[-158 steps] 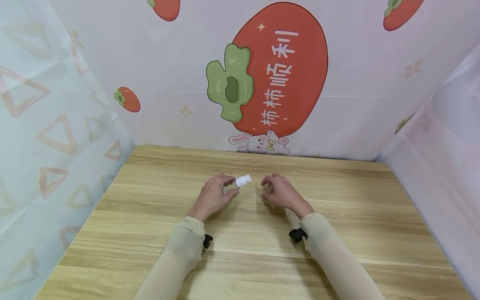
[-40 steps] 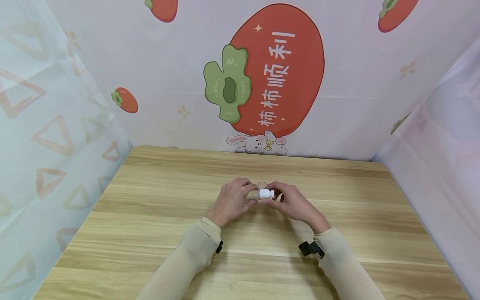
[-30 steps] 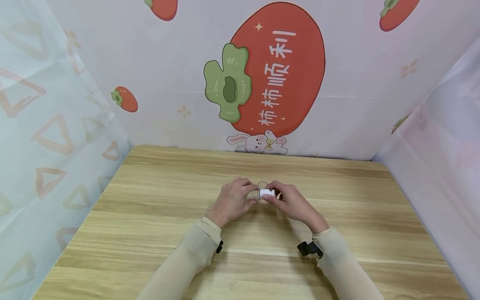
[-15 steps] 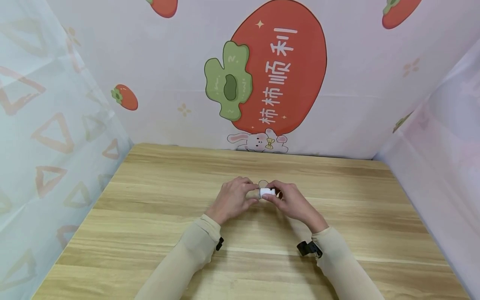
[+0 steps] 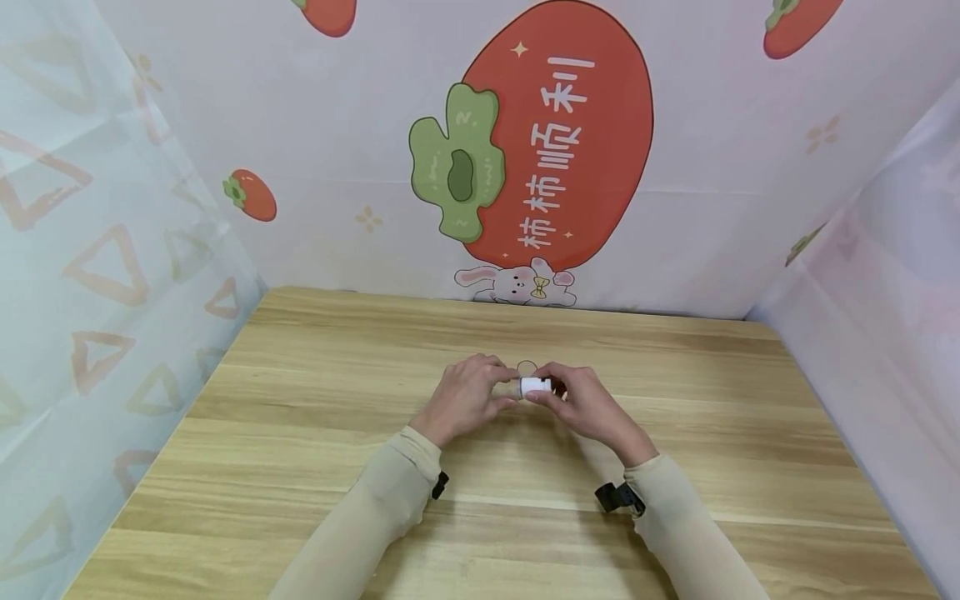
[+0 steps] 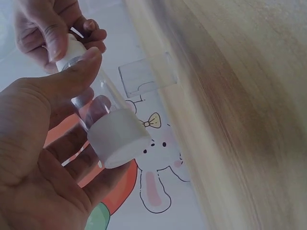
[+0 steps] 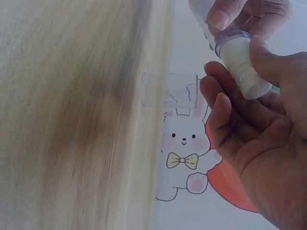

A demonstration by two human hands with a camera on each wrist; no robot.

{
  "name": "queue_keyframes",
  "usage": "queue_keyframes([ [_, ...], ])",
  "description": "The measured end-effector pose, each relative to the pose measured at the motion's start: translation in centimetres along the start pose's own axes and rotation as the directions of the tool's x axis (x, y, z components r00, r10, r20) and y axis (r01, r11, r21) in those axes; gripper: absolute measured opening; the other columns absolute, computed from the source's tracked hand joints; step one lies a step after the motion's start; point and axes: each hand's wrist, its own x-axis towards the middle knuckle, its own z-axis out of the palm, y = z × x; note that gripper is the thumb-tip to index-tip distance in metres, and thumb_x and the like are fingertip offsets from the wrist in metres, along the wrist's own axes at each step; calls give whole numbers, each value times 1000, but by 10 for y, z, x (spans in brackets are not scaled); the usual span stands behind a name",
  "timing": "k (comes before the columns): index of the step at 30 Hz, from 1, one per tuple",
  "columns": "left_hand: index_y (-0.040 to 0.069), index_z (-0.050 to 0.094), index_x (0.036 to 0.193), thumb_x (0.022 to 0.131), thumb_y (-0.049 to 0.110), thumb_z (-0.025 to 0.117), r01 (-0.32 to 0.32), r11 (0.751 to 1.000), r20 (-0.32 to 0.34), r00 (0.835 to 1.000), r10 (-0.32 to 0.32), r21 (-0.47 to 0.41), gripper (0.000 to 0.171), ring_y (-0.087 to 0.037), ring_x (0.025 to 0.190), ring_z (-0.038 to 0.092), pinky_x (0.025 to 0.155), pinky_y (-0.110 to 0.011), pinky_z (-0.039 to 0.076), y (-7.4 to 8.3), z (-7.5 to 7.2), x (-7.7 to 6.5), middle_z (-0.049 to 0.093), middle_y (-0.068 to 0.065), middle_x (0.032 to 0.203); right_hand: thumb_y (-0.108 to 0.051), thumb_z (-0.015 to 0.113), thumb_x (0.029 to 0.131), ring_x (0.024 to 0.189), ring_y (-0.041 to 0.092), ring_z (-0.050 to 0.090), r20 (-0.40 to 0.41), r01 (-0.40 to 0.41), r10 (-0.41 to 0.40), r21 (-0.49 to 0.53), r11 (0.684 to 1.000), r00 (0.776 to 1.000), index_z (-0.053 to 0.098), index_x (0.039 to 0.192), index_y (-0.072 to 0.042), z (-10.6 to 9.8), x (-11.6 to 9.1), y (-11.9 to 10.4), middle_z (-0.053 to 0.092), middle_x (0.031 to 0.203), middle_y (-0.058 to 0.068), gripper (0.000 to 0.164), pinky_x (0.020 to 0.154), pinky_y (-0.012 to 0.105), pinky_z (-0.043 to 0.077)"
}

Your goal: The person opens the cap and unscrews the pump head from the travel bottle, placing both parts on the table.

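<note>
A small clear pump bottle (image 6: 120, 139) with a white base lies sideways between my hands, just above the table. My left hand (image 5: 463, 400) holds its transparent body between thumb and fingers. At the other end, my right hand (image 5: 588, 407) pinches the white pump top (image 7: 240, 64), thumb on the near side and fingers behind. Part of the pump top is hidden by the fingers. A clear cylindrical cap (image 7: 170, 90) stands on the table just beyond the hands, touched by neither.
The wooden table (image 5: 315, 467) stretches out on all sides of the hands. A printed cloth wall (image 5: 337, 125) rises at its back edge, with more cloth (image 5: 112, 333) along the left side. Black wrist cameras (image 5: 618, 497) sit at the sleeves.
Several seconds ago the right hand held the clear cap apart from the bottle; now the cap stands on the table and that hand pinches the pump top. Lately only the right thumb has shifted slightly.
</note>
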Motion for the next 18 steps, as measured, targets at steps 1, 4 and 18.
queue_keyframes([
  [1, 16, 75, 122, 88, 29, 81, 2, 1000, 7, 1000, -2, -8, 36, -21, 104, 66, 83, -42, 55, 0, 0, 0, 73, -1, 114, -20, 75, 94, 75, 13, 56, -2, 1, -1, -4, 1000, 1000, 70, 109, -8, 0, 0, 0, 65, 87, -5, 20, 63, 27, 50],
  [4, 16, 74, 123, 88, 28, 82, 11, 999, 30, 1000, -10, -34, 38, -21, 106, 66, 86, -43, 55, -1, -1, 0, 73, -1, 115, -17, 77, 92, 78, 13, 57, -9, 12, -12, -4, 1000, 1000, 70, 109, -9, 0, 0, 1, 66, 91, -5, 20, 67, 27, 52],
  [18, 15, 75, 121, 86, 29, 83, 47, 988, 82, 996, -35, -149, 38, -21, 89, 66, 74, -37, 52, -4, -2, 2, 73, -3, 99, -1, 81, 85, 87, 13, 63, -43, 126, -125, 33, 991, 991, 66, 112, -9, 0, 0, -2, 67, 105, -1, 31, 79, 34, 59],
])
